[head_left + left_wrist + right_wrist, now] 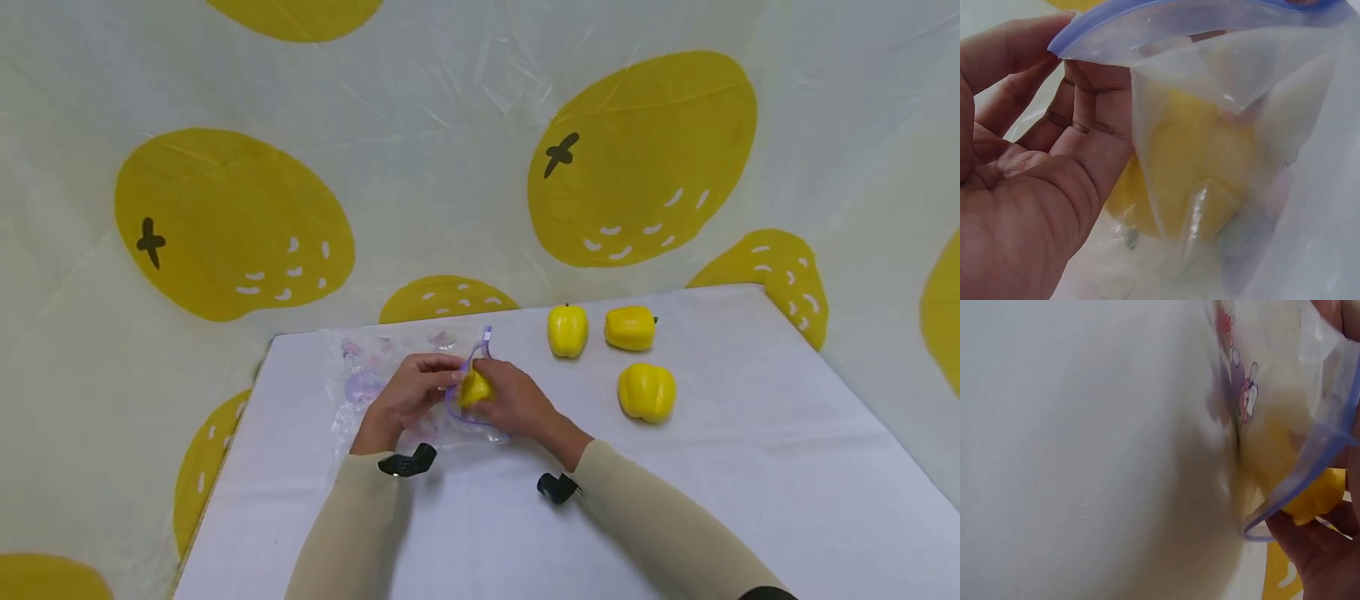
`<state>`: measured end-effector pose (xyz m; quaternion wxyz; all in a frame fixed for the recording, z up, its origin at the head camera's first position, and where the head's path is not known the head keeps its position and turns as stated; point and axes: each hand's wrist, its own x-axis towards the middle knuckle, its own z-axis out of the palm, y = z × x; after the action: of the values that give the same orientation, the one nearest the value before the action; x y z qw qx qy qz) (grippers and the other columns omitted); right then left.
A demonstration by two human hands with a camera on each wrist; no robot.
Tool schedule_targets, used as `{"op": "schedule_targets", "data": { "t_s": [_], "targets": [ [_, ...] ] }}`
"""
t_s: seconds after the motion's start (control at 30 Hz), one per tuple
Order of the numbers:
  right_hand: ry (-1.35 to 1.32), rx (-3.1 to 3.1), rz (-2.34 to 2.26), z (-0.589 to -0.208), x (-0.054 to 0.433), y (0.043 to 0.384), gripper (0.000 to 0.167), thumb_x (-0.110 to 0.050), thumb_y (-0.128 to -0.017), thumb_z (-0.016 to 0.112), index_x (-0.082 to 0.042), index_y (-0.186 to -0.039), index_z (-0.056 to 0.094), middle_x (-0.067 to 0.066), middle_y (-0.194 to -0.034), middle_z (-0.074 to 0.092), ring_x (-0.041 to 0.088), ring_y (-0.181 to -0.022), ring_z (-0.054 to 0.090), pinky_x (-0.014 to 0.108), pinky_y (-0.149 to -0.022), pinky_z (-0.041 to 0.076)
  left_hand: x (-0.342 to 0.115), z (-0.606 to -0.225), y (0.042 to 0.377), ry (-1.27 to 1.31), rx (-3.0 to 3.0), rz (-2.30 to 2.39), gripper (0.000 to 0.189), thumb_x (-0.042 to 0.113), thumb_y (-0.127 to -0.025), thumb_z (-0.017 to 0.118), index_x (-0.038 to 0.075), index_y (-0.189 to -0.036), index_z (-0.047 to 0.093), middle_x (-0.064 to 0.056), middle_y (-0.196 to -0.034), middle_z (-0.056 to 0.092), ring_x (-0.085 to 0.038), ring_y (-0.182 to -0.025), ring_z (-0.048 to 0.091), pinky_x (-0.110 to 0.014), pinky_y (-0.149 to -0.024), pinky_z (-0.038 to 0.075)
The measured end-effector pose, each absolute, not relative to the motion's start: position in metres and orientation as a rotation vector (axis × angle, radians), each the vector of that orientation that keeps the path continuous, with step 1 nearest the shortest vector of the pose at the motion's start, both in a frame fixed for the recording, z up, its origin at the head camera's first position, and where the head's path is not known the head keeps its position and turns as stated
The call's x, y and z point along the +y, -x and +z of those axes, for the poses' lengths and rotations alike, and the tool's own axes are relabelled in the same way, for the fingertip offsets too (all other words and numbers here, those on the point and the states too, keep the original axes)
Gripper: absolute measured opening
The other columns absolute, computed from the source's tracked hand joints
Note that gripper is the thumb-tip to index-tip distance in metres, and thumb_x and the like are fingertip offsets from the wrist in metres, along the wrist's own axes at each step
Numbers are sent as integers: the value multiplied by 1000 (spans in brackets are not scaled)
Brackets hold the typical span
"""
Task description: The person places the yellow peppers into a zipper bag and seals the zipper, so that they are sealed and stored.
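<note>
A clear zip bag [363,387] with a purple zip edge and small cartoon prints lies on the table, its mouth facing right and held apart. My left hand [412,393] pinches the zip edge [1107,28] between thumb and fingers. At the mouth, my right hand [523,403] grips a yellow bell pepper [476,389]. Through the cloudy plastic in the left wrist view, most of the pepper [1188,156] shows inside the bag. The right wrist view has the right fingers curled around the pepper [1317,497], the purple edge crossing in front of it.
Three more yellow bell peppers stand or lie to the right: one upright [567,332], one on its side [630,328] and one nearer [647,392]. A white cloth covers the table [720,492]. Behind hangs a pale curtain [450,167] with large yellow fruit prints.
</note>
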<state>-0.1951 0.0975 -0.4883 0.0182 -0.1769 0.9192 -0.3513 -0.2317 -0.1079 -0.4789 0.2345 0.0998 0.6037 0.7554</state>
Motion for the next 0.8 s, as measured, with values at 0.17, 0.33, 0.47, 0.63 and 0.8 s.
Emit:
{"op": "schedule_targets", "data": {
  "t_s": [0.17,0.33,0.47,0.63,0.8],
  "targets": [
    [526,2707,-1213,-493,100,201,61,-13,-92,78,-13,-148,52,8,-145,63,30,-131,61,51,-116,48,-110,-475,232,-252,1720,2043,25,2,-97,66,19,-97,84,7,-97,79,-10,-82,69,-20,-74,59],
    [425,2728,-1199,-497,103,207,65,-15,-92,78,-16,-151,50,9,-148,62,30,-132,61,51,-118,46,-114,-466,232,-177,1921,2009,25,5,-96,70,-2,-119,76,2,-105,76,-15,-94,71,-26,-84,62],
    [343,2732,-1186,-499,102,210,70,-20,-92,78,-17,-155,46,9,-151,60,31,-136,59,51,-120,43,-118,-459,230,-79,2069,1951,32,7,-96,71,-3,-127,72,-8,-119,74,-19,-104,71,-31,-92,62],
    [294,2781,-1139,-499,97,213,68,-31,-94,77,-16,-153,47,11,-142,66,31,-127,64,50,-114,49,-120,-457,225,-54,2180,1846,29,10,-98,70,3,-125,75,-16,-130,71,-21,-108,71,-34,-95,62],
    [288,2798,-1172,-497,93,215,64,-34,-95,77,-15,-149,50,12,-134,70,30,-117,68,48,-106,55,-119,-456,220,-86,2307,1770,26,11,-97,70,2,-121,77,-19,-125,72,-21,-98,71,-32,-88,64]
  ]
}}
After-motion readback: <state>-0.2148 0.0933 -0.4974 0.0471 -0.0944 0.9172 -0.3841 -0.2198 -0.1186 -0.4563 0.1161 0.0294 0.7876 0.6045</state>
